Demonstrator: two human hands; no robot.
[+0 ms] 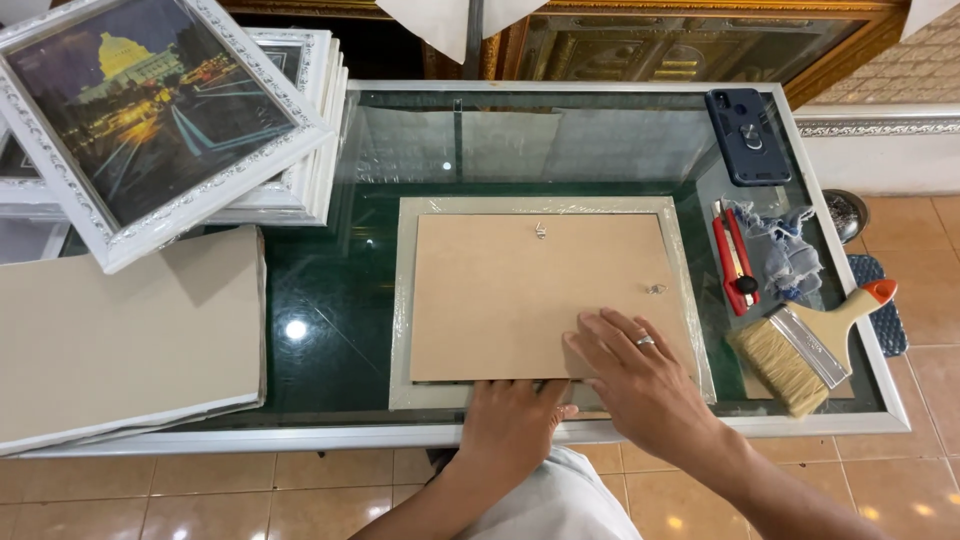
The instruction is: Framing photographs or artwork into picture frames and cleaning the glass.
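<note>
A picture frame [405, 300] lies face down on the glass table [350, 290], wrapped in clear film, with a brown backing board [500, 290] set in it. Two small metal hangers [540, 230] sit on the board. My right hand [640, 375] lies flat on the board's near right corner, fingers spread, a ring on one finger. My left hand [510, 420] presses on the frame's near edge, fingers curled over it. Neither hand holds anything loose.
A stack of white ornate frames [300, 130] with a night city picture on top [150, 110] sits at far left. Brown boards [120, 340] lie at near left. At right are a phone [745, 135], a red utility knife [735, 260], a grey rag [790, 250] and a wide paintbrush [810, 345].
</note>
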